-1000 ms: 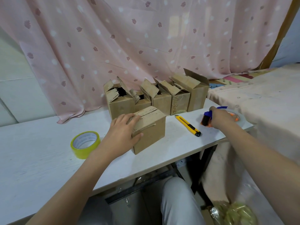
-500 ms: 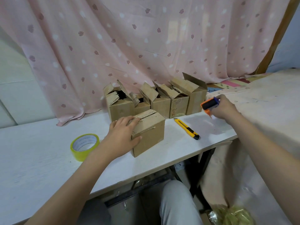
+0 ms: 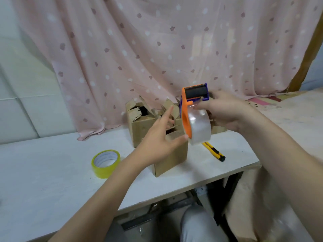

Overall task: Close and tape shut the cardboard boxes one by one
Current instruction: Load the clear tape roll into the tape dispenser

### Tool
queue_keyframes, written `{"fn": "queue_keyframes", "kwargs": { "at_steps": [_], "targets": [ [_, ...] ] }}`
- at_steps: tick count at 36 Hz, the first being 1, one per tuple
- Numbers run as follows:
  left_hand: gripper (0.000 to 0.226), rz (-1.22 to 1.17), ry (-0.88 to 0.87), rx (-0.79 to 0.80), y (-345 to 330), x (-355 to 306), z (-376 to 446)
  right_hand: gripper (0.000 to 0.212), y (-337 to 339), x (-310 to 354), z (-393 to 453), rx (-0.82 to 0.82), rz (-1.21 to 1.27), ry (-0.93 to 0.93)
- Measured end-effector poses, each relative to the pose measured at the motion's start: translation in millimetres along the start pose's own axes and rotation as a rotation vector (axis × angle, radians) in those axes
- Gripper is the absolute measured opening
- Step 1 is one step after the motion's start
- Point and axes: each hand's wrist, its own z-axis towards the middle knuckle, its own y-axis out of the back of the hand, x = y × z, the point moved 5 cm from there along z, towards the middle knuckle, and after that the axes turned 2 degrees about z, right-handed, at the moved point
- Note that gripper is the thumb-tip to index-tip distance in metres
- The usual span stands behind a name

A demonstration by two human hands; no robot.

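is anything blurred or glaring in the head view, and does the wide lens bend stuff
Head view: the left hand and right hand look slightly motion-smeared; the clear tape roll on the orange and purple tape dispenser shows pale glare; daylight glows softly through the pink dotted curtain; the white table's edge and the forearms look stretched toward the frame borders.

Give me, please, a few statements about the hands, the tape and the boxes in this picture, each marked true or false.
1. The right hand grips the tape dispenser above the table. True.
2. The yellow tape roll sits on top of the front box. False: it lies on the table, left of that box.
3. The left hand holds the utility knife. False: the knife lies on the table; the left hand reaches to the dispenser.
4. The boxes at the back have open flaps. True.
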Motion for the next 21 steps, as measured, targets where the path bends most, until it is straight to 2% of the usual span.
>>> {"fn": "queue_keyframes", "kwargs": {
  "at_steps": [2,4,8,11,14,21],
  "targets": [
    [0.092,-0.076,-0.008,-0.007,8,-5,-2,0.029,-20,6,-5,0.089,0.070,-0.002],
    [0.080,-0.117,-0.032,-0.025,19,-10,-8,0.030,-38,10,-9,0.167,0.143,-0.006],
    [0.061,-0.157,0.003,-0.115,46,-3,-20,0.024,-63,15,-11,0.211,0.234,-0.030],
    [0.075,-0.321,0.082,-0.129,61,10,-26,0.028,-80,15,-8,0.238,0.255,-0.027],
    [0.064,-0.402,0.064,-0.053,65,9,-34,0.030,-97,17,-8,0.269,0.239,0.013],
    [0.073,-0.395,0.124,-0.088,79,17,-45,0.026,-122,19,-10,0.309,0.174,0.088]
  ]
}}
